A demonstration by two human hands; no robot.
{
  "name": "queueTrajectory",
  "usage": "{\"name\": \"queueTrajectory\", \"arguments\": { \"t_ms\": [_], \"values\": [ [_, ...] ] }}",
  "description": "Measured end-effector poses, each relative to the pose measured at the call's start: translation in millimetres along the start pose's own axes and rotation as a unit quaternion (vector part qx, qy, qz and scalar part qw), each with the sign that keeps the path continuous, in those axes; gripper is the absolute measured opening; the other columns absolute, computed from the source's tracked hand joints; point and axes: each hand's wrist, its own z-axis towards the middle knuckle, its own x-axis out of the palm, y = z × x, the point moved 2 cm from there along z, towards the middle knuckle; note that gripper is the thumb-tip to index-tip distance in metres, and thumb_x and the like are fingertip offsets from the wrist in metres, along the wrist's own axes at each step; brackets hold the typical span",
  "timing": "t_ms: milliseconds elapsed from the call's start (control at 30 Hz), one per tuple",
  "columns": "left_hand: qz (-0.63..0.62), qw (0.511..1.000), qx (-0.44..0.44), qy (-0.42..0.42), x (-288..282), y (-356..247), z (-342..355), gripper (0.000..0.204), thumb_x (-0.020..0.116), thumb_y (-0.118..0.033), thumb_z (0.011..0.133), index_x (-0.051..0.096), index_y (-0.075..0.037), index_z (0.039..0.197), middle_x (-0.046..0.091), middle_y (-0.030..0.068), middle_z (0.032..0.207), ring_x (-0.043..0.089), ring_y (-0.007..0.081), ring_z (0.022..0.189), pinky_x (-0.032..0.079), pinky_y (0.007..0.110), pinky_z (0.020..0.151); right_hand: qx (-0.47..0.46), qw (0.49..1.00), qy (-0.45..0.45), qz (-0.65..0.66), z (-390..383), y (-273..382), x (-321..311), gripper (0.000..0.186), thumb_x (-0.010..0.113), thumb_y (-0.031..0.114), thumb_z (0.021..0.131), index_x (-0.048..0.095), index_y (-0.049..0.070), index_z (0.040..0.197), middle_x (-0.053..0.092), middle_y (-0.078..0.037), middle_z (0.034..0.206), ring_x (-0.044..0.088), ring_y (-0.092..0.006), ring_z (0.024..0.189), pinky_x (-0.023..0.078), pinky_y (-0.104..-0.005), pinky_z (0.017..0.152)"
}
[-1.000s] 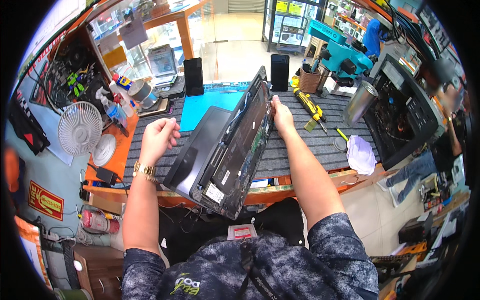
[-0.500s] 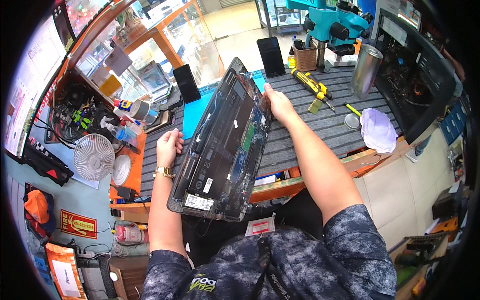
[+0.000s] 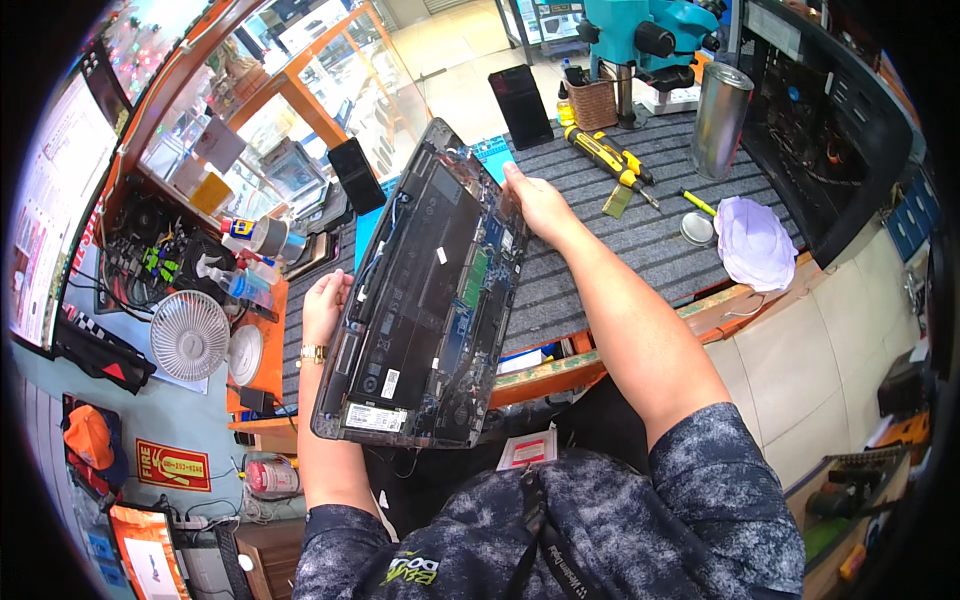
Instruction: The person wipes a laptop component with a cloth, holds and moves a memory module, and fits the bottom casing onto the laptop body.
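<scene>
My right hand [image 3: 536, 205] grips the upper right edge of an opened-up laptop [image 3: 420, 300], which is tilted with its battery, green memory board and other internals facing me. My left hand [image 3: 325, 300] is beside the laptop's left edge with fingers curled; whether they touch it or hold anything is hidden. A blue mat [image 3: 495, 152] lies partly behind the laptop on the grey striped bench cover [image 3: 560, 300].
Two black phones [image 3: 520, 105] stand behind. A yellow-black screwdriver [image 3: 595, 150], metal cylinder [image 3: 720, 120] and lilac cloth [image 3: 755, 245] lie or stand to the right, beside a dark computer case [image 3: 810, 130]. A teal microscope [image 3: 655, 40] stands behind; a white fan [image 3: 188, 335] is left.
The laptop has turned so its internals face the camera more fully and has shifted left with my right hand. My left hand now sits closer to its left edge. The view has also turned.
</scene>
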Motion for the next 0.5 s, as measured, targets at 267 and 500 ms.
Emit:
{"name": "queueTrajectory", "arguments": {
  "t_ms": [267,500],
  "values": [
    [0.043,0.999,0.025,0.005,-0.7,-13.5,-13.4,0.028,0.065,-0.029,0.115,0.077,-0.005,0.107,0.072,-0.0059,0.087,0.061,0.003,0.072,0.049,0.022,0.067,0.009,1.0,-0.006,-0.01,-7.1,10.9,3.0,0.077,0.04,0.065,0.118,0.078,0.0,0.097,0.071,-0.004,0.088,0.061,-0.0152,0.086,0.048,-0.032,0.086],
    [0.044,0.999,0.003,0.014,16.2,-28.4,-25.8,0.028,0.065,-0.029,0.115,0.077,-0.005,0.107,0.072,-0.0064,0.087,0.061,0.0024,0.072,0.049,0.023,0.066,0.008,1.0,0.003,-0.014,-7.9,15.2,2.5,0.077,0.041,0.065,0.117,0.078,0.001,0.097,0.07,-0.003,0.088,0.06,-0.0148,0.086,0.048,-0.0322,0.086]
  ]
}}
